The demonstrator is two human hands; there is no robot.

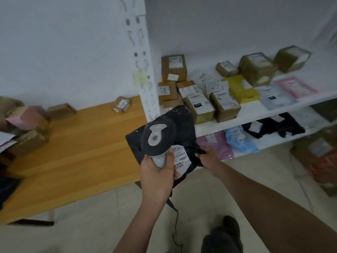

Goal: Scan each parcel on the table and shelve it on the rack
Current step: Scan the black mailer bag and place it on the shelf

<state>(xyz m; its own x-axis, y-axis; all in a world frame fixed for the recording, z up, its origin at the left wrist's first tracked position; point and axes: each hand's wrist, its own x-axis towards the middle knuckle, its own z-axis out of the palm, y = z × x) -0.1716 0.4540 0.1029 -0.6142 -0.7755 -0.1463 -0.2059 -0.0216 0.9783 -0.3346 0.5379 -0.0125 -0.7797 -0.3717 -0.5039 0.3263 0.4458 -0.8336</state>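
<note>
You stand on a pale tiled floor (pixel 91 234) before a white wall, with a wooden desk (pixel 82 152) on your left and a white rack (pixel 264 114) of two visible shelves on your right. Your left hand (pixel 156 172) grips one scanner (pixel 157 136), its head aimed down at the label (pixel 180 157) of one black parcel (pixel 184 128). Your right hand (pixel 207 156) pinches that parcel's right edge, holding it in the air between desk and rack, its long axis running away from you. One small box (pixel 121 104) sits alone at the desk's far edge.

White walls (pixel 63 52); pale tiled floor (pixel 91 230) (glossy); wooden table (pixel 82 143) left
</note>
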